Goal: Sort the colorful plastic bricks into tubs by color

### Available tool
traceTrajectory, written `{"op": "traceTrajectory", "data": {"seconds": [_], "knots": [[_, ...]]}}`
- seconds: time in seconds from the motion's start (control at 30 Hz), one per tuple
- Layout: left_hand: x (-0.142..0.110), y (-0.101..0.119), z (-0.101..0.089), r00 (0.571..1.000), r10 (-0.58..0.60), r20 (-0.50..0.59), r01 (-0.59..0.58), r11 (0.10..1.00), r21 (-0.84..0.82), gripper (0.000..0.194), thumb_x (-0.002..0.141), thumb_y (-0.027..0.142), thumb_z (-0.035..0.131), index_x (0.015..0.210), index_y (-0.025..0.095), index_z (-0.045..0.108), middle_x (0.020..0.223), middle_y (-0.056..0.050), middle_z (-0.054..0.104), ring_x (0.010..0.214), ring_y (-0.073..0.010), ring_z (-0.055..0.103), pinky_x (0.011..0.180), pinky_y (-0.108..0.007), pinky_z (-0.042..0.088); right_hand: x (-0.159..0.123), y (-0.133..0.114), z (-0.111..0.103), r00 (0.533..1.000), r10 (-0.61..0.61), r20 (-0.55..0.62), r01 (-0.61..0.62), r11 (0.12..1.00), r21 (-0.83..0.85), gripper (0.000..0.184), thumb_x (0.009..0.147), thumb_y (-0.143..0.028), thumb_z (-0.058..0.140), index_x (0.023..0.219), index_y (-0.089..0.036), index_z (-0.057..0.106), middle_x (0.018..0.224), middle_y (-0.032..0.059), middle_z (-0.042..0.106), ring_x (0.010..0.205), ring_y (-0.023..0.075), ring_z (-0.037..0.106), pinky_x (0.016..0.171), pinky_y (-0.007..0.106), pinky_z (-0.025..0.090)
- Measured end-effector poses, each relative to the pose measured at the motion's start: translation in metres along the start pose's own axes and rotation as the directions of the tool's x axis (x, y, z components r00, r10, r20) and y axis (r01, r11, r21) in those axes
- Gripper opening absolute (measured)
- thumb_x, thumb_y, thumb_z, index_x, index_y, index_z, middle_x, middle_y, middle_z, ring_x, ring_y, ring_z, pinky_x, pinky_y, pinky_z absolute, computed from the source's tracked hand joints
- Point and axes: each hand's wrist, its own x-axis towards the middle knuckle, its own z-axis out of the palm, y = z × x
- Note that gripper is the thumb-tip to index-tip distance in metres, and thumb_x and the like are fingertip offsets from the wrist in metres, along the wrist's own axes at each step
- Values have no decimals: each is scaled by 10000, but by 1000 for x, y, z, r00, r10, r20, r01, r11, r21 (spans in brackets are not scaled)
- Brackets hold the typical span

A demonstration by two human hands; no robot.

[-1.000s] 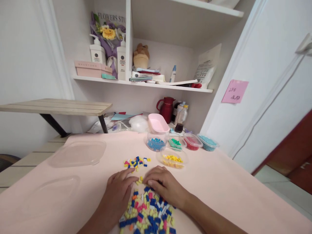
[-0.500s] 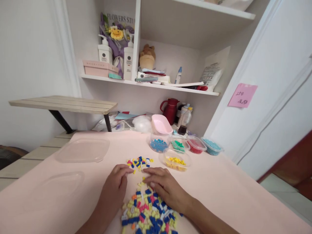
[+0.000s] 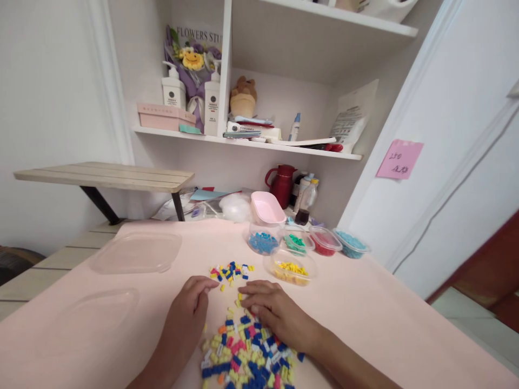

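A large heap of small mixed building bricks [image 3: 251, 351], blue, yellow, pink, white and orange, lies at the front of the pink tabletop. Beyond it is a smaller cluster of similar bricks [image 3: 231, 271]. My left hand [image 3: 190, 302] rests to the left of the gap between them, index finger stretched toward the cluster, nothing visible in it. My right hand [image 3: 275, 308] lies palm down over the heap's upper right edge, its fingers apart. Their tips are beside a few loose yellow bricks [image 3: 239, 297]. Some bricks under the right palm are hidden.
Clear tubs hold yellow pieces [image 3: 294, 269], blue pieces [image 3: 263, 243], green pieces [image 3: 295, 243], red pieces [image 3: 324, 242] and light-blue pieces [image 3: 352, 243]. Behind them stand a pink tub [image 3: 267, 207] and a red jug [image 3: 281, 186]. Two transparent lids [image 3: 135, 253] lie on the left.
The view has shifted slightly. My hands have drawn apart: the left one moved away from the loose yellow bricks, and the right fingers straightened and reached a little farther forward.
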Motion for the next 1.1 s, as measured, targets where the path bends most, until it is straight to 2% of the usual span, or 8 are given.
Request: {"op": "traceTrajectory", "data": {"seconds": [0.2, 0.4, 0.53, 0.67, 0.77, 0.93, 1.0, 1.1], "knots": [[0, -1, 0, 1000, -18, -4, 18, 1000, -10, 318, 838, 304, 405, 879, 227, 710, 926, -47, 702, 891, -197, 662, 841, -346, 530, 0, 4, 0, 1000, -27, -9, 27, 1000, -2, 308, 976, -290, 411, 1112, -256, 686, 1258, 50, 648, 1229, 214, 527, 1075, 415, 373], [2, -6, 0, 996, -89, 25, 90, 995, -37, 318, 823, 337, 420, 900, 224, 707, 956, -53, 708, 901, -212, 665, 823, -365, 525, -2, 9, 7, 999, -40, -34, 38, 997, -68, 289, 966, -252, 431, 1123, -267, 674, 1274, 43, 634, 1170, 208, 558, 1020, 410, 404], [4, -5, -2, 991, -136, 18, 137, 988, -74, 322, 807, 366, 433, 898, 223, 707, 958, -54, 715, 891, -222, 679, 802, -369, 528, -3, 3, 4, 995, -84, -57, 78, 992, -101, 354, 962, -235, 425, 1273, -268, 590, 1321, 50, 603, 1228, 213, 515, 1056, 424, 376], [3, -4, -4, 986, -165, 14, 165, 982, -87, 337, 793, 394, 440, 900, 219, 708, 965, -58, 724, 888, -223, 686, 798, -364, 536, -6, -7, -11, 985, -87, -151, 66, 988, -142, 402, 967, -244, 399, 1351, -274, 518, 1378, 60, 552, 1285, 224, 465, 1087, 454, 354], [2, -7, -4, 985, -173, 17, 174, 982, -77, 349, 796, 416, 440, 908, 223, 708, 965, -53, 730, 905, -219, 688, 809, -352, 539, -12, -6, -31, 952, -48, -303, 3, 989, -150, 404, 978, -270, 388, 1367, -299, 493, 1402, 56, 524, 1305, 227, 443, 1088, 464, 357], [4, -13, -2, 986, -163, 25, 164, 985, -48, 355, 796, 425, 436, 916, 229, 707, 955, -44, 738, 914, -213, 692, 821, -336, 545, -23, 20, -66, 810, 61, -584, -164, 978, -126, 370, 976, -307, 387, 1301, -295, 562, 1368, 63, 545, 1291, 251, 452, 1094, 516, 330], [5, -14, -2, 988, -154, 20, 155, 987, -40, 353, 791, 425, 437, 902, 228, 708, 935, -44, 740, 897, -214, 696, 814, -335, 550, -26, 31, -72, 781, 129, -610, -229, 970, -87, 335, 965, -323, 401, 1194, -279, 641, 1338, 72, 562, 1273, 267, 467, 1081, 533, 337], [5, -14, -2, 991, -132, 20, 132, 991, -26, 350, 797, 423, 437, 901, 227, 708, 940, -46, 737, 896, -212, 696, 807, -329, 555, -26, 34, -69, 797, 193, -572, -241, 970, -8, 312, 958, -332, 409, 1071, -264, 692, 1336, 75, 549, 1266, 268, 471, 1057, 507, 373]]}}
